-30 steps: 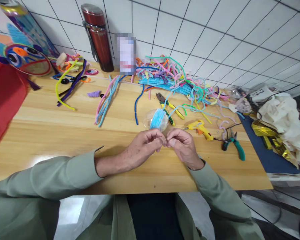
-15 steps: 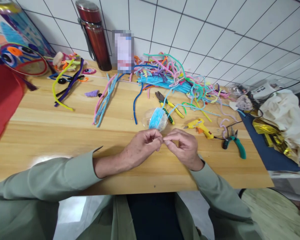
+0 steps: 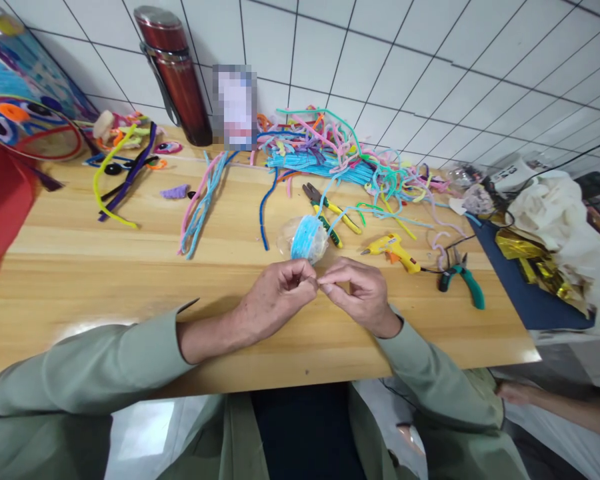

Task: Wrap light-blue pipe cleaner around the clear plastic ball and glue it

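Observation:
My left hand (image 3: 286, 297) is closed in a pinch in front of my body, low over the table. Fingertip to fingertip with it, my right hand (image 3: 360, 293) pinches too; whatever lies between the fingers is too small to make out. Just beyond my left fingers sits a clear rounded plastic piece (image 3: 286, 235) wrapped with light-blue pipe cleaner (image 3: 306, 239), whose loose ends rise toward the pliers. Yellow-and-black pliers (image 3: 332, 212) lie right behind it. A yellow glue gun (image 3: 393, 250) rests to the right of my hands.
Colourful pipe cleaners (image 3: 325, 167) heap along the tiled wall. A red thermos (image 3: 175, 80) and a blurred-out upright panel (image 3: 236, 107) stand at the back. Green-handled pliers (image 3: 464, 280) lie near the right edge. Another person's arm (image 3: 555, 403) shows at lower right.
The view has shifted slightly, so the tabletop appears further left. Both my hands keep their pinch with little change. Another person's forearm now reaches in at lower right, by my right sleeve.

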